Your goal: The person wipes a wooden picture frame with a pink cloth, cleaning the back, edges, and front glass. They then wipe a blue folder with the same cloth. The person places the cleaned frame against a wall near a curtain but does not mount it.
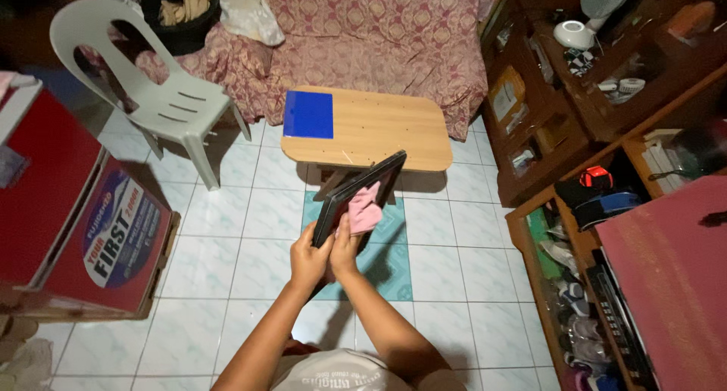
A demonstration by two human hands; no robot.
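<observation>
Frame (356, 194) in left hand (309, 256) (tilted), cloth (365, 208) under right hand (344, 249)

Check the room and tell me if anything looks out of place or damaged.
Nothing looks damaged or spilled. The left hand holds a dark picture frame tilted, while the right hand presses a pink cloth to it. A blue sheet lies flat at one end of the wooden table.
</observation>
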